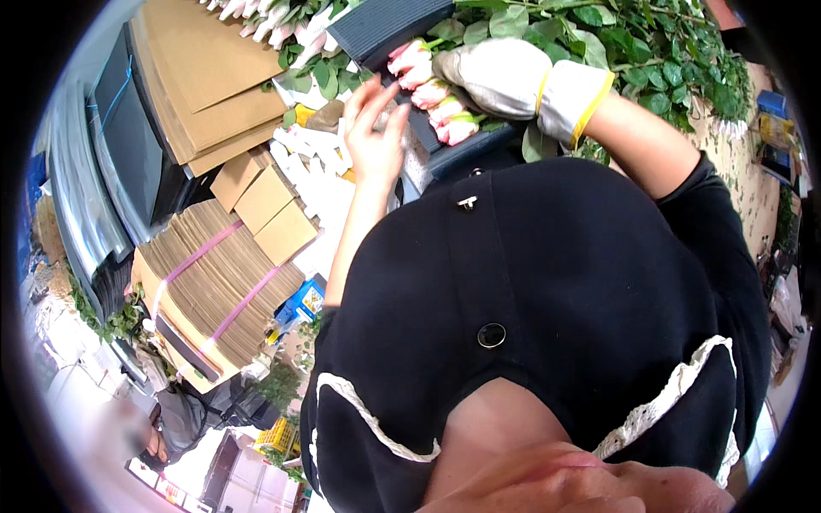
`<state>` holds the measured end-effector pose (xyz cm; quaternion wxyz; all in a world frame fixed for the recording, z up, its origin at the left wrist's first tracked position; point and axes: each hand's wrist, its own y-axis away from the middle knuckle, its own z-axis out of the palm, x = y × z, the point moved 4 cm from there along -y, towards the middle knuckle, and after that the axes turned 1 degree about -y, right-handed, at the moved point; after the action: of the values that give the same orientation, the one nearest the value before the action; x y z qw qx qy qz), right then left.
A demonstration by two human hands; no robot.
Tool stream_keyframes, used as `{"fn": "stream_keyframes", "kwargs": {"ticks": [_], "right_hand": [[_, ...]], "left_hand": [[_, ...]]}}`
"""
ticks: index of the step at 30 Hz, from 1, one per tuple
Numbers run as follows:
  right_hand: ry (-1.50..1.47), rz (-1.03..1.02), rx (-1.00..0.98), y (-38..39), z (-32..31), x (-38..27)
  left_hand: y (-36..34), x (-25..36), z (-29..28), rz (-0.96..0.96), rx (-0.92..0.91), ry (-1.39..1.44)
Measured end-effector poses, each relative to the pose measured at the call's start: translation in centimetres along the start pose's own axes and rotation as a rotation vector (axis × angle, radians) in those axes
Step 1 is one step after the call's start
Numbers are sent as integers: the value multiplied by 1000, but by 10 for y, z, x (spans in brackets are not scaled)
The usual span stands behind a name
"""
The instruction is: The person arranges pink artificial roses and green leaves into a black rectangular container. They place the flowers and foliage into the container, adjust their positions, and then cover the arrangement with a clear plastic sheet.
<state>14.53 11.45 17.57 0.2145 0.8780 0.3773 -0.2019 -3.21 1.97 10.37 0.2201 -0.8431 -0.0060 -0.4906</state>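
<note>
My right hand [505, 77], in a white glove with a yellow cuff, is closed around a bunch of pink-and-cream roses [430, 92] just behind the buds. The buds point left and lie against a dark ribbed sheet [385, 26]. My bare left hand [374, 128] is raised beside the buds with its fingers spread, the fingertips close to the flower heads, holding nothing. My black garment [547, 291] fills the middle of the view and hides the table edge below the hands.
Leafy rose stems [650, 51] pile up at the upper right. Flat brown cardboard sheets [205, 77], small cardboard boxes [265, 201] and a strapped bundle of folded cartons [214, 299] lie to the left. Another person [171, 419] is at the lower left.
</note>
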Motion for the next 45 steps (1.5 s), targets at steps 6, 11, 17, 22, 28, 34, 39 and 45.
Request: {"fn": "stream_keyframes", "kwargs": {"ticks": [6,11,17,22,28,34,39,45], "right_hand": [[263,-186,185,2,5,2],[55,-442,160,14,-22,-23],[15,-364,-172,-3,4,4],[62,-402,-170,-2,7,3],[275,-345,-468,-4,-13,-25],[97,-314,-485,-3,2,-6],[283,-516,-541,-14,-27,-25],[434,-518,-336,-5,12,4]], "left_hand": [[-3,30,15,-20,-251,-174],[6,9,26,-190,-257,-165],[15,2,32,-185,-256,-85],[10,4,32,-224,-290,-65],[9,4,30,-275,-287,-85],[3,5,26,-258,-320,-86],[11,9,29,-257,-250,-90],[14,12,30,-265,-267,-38]]}}
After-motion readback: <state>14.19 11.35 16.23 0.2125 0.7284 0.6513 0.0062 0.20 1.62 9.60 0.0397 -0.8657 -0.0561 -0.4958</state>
